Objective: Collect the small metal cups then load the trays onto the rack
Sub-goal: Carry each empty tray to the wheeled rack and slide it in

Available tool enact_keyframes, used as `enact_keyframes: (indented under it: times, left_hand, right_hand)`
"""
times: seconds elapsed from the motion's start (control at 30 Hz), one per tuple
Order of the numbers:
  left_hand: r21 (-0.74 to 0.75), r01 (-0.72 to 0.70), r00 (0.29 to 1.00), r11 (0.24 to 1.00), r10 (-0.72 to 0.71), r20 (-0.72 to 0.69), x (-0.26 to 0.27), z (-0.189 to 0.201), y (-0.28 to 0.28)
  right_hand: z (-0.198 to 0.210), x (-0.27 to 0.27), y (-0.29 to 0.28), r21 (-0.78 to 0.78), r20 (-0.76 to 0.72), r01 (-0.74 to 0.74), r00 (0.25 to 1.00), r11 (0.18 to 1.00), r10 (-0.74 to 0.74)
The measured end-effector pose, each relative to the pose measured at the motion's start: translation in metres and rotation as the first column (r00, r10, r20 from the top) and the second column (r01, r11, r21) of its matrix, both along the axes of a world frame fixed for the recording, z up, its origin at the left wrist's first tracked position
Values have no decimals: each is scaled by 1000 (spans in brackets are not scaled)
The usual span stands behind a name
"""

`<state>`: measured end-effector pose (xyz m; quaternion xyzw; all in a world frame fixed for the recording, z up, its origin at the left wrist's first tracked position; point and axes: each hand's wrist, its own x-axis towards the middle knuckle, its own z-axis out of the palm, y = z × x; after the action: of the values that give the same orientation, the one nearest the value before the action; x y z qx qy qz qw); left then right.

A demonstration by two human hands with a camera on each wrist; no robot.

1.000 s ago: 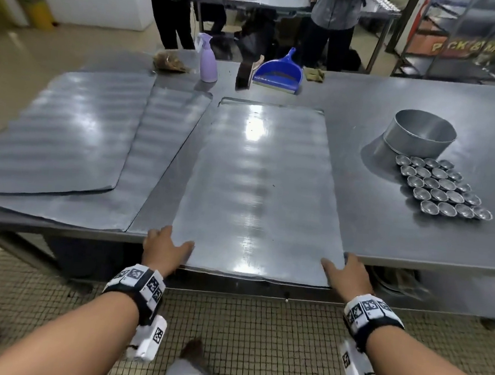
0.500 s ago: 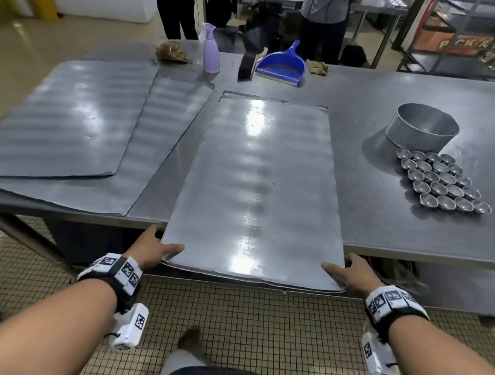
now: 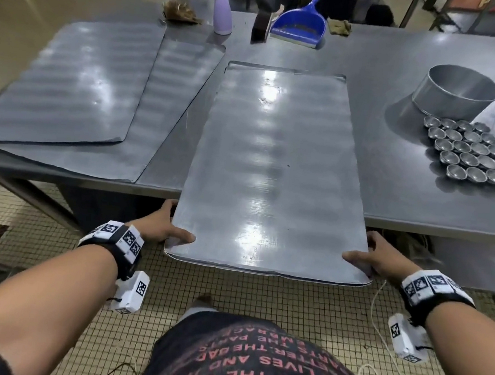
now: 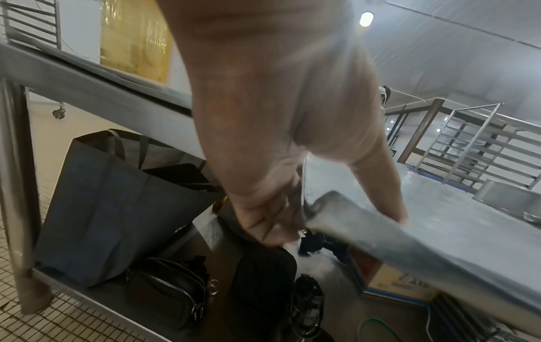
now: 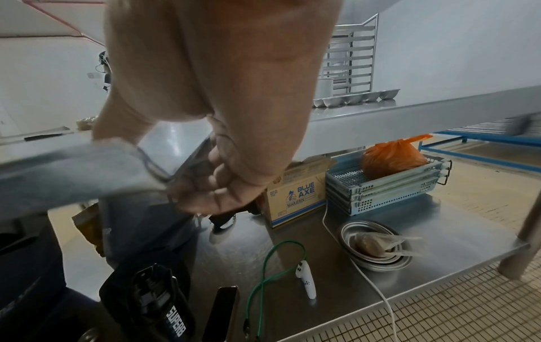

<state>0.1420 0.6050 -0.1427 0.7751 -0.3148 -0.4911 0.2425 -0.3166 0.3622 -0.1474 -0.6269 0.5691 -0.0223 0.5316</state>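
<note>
At the far left of the surface [image 3: 405, 199], two flat trays [image 3: 77, 89] lie overlapped, the upper one partly covering the lower, probably parked there to wait their turn for the rack. Next, the left hand [image 3: 160, 227] grips the near left corner of the middle tray [image 3: 273, 159], thumb on top and fingers [image 4: 263, 222] curled beneath the edge. That tray juts past the surface's front edge toward the person, likely so both hands can get under it and lift it flat. On its near right corner the right hand [image 3: 381, 257] pinches it likewise, thumb above and fingers [image 5: 205, 194] curled under. Farther right, the small metal cups [image 3: 473, 154] sit packed together in rows, just beside a round metal tin [image 3: 458, 92], not yet collected. The head view shows no rack.
</note>
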Motion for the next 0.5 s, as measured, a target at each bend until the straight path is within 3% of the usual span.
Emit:
enact_keyframes:
  times: [0.1, 0.27, 0.5]
  left_hand:
    - [-81, -166, 985, 983, 162, -53, 0, -6, -8]
    - [-242, -392, 910, 888, 413, 43, -17, -14, -33]
    - [-246, -370, 863, 896, 430, 267, -25, -21, -47]
  right_hand:
    - [0, 11, -3, -106, 34, 74, 997, 992, -71]
    - [-1, 35, -5, -261, -54, 221, 969, 940, -242]
    - [-1, 52, -12, -307, -114, 215, 959, 927, -260]
